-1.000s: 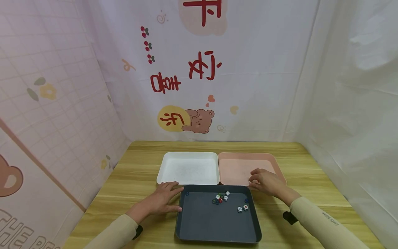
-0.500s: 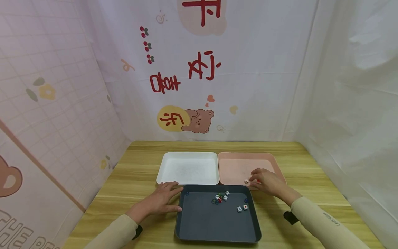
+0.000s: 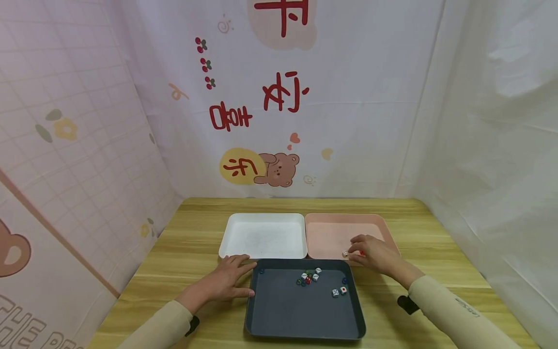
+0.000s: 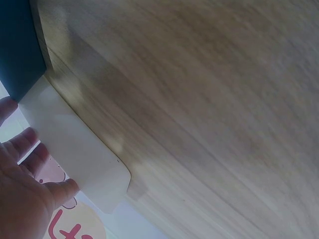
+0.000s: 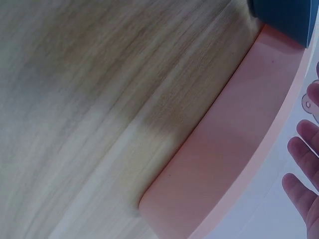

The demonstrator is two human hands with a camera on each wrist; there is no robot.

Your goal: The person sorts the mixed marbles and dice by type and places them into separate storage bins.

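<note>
My left hand (image 3: 230,280) rests along the left rim of the dark grey tray (image 3: 301,320), its fingers spread. In the left wrist view, that hand's fingers (image 4: 36,162) lie over the edge of a white tray. My right hand (image 3: 372,254) hovers low over the front of the pink tray (image 3: 335,223), fingers relaxed. A white die (image 3: 345,253) lies in the pink tray just beside its fingertips, and a small red piece (image 3: 362,252) shows between the fingers. Inside the dark tray are white dice (image 3: 335,293), a red die (image 3: 308,280) and several small dark rings (image 3: 299,281).
The white tray (image 3: 261,228) stands behind the dark tray, side by side with the pink one. All sit on a wood-grain table (image 3: 165,276). Printed cloth walls (image 3: 357,121) enclose its back and both sides.
My right fingers have drawn slightly apart, and a white die and a red piece now show in the pink tray where the hand covered them. My left hand has stayed put.
</note>
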